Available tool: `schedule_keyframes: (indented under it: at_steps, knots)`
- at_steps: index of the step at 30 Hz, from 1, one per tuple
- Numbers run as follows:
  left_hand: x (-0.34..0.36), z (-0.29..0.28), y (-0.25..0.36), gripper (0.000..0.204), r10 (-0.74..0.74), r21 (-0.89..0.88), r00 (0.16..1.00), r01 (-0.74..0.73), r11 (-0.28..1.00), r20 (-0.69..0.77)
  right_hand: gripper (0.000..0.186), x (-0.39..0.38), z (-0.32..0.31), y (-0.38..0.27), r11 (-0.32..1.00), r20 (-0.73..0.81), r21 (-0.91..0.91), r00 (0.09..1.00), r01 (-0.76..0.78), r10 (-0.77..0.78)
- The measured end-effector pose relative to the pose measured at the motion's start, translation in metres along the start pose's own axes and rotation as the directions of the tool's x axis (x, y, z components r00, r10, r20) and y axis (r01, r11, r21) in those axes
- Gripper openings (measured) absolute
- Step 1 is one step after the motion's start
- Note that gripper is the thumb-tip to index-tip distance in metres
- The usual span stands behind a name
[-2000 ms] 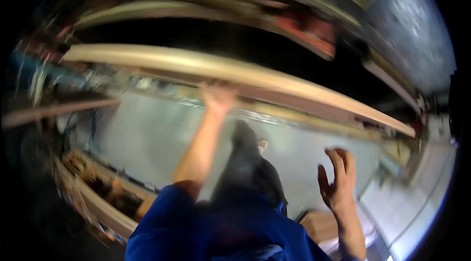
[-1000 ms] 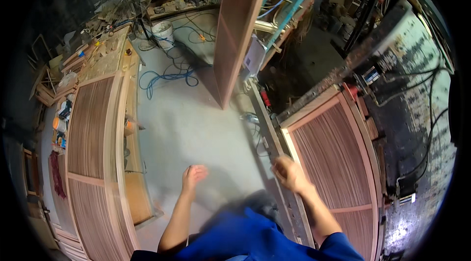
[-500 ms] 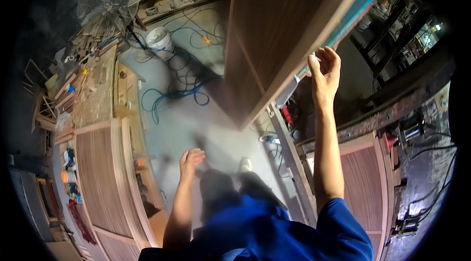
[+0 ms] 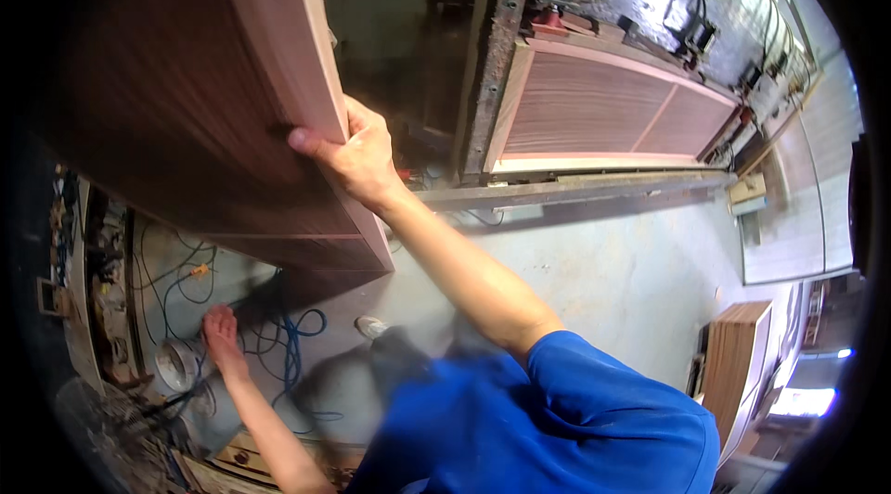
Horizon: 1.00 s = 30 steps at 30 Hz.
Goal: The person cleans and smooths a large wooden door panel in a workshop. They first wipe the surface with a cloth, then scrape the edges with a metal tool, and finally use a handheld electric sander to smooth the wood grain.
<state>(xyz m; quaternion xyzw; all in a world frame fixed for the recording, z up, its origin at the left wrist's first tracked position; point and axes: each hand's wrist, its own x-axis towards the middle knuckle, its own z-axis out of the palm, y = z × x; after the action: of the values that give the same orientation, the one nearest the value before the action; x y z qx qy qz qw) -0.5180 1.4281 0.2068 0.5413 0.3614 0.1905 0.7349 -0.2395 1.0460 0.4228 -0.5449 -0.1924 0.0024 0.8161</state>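
A tall framed panel of dark wood, much like a door (image 4: 200, 95), stands upright on my left with a paler edge. My right hand (image 4: 357, 155) is wrapped round that edge, thumb on the dark face and fingers behind, where they are mostly hidden. Lower down, my left hand (image 4: 223, 341) is held out over the floor, free of the panel. It holds nothing, and its fingers are stretched out.
A metal beam (image 4: 575, 191) runs low across the floor ahead. Behind it another framed wooden panel (image 4: 594, 104) leans in a machine. Blue hose (image 4: 295, 346) coils near a white bucket (image 4: 174, 364). Stacked panels (image 4: 733, 355) stand at right.
My view has swung to the right, with the machine side now ahead. My right hand has gone from half-curled at the door's edge to a firm grip round it. The left stays free.
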Motion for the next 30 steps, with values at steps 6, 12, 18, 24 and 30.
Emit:
schedule_keyframes:
  at_steps: [6,12,18,24,30]
  knots:
    - [0.057,0.022,0.068,0.032,0.226,0.056,0.967,-0.234,0.971,0.122,0.04,-0.062,0.012,-0.015,0.958,-0.059,-0.287,0.998,-0.007,-0.011]
    - [0.108,-0.011,0.097,0.043,0.379,0.228,0.916,-0.345,0.911,-0.128,0.031,-0.149,-0.131,0.012,0.84,-0.124,-0.543,0.989,-0.004,-0.075]
    - [0.162,-0.046,0.02,0.049,0.475,-0.118,0.877,-0.466,0.877,0.069,0.058,-0.186,-0.244,-0.021,0.93,-0.556,-0.368,0.803,-0.008,-0.213]
    - [0.079,0.032,-0.098,0.071,0.187,0.101,0.982,-0.186,0.977,0.002,0.062,-0.216,-0.276,-0.096,0.991,-0.807,-0.127,0.577,0.042,-0.128]
    - [0.025,0.026,-0.135,0.02,0.679,0.215,0.734,-0.665,0.715,0.013,0.067,-0.274,-0.337,-0.035,0.998,-0.754,0.021,0.654,-0.052,0.05]
